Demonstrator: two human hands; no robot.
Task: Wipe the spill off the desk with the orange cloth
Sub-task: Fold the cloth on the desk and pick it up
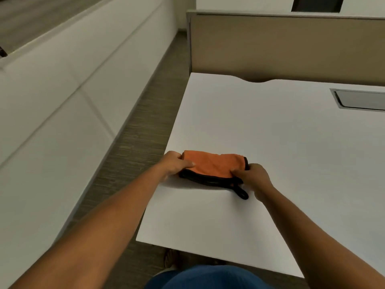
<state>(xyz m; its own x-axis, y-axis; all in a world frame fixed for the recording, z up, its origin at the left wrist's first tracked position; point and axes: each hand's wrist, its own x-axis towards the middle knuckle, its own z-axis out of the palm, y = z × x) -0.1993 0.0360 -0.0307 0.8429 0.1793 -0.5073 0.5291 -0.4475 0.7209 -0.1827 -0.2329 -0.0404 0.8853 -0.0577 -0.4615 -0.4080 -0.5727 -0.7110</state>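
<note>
An orange cloth (214,165) with a black trim and a black hanging loop lies folded on the white desk (270,142), close to the desk's left edge. My left hand (175,163) grips the cloth's left end, thumb on top. My right hand (254,178) pinches the cloth's right end near the loop. Both hands hold the cloth flat against the desk. No spill shows on the white surface.
A beige partition panel (291,46) stands along the desk's far edge. A grey cable hatch (360,100) is set into the desk at the right. Left of the desk runs a strip of carpet (133,142) beside a white bench or cabinet (52,101).
</note>
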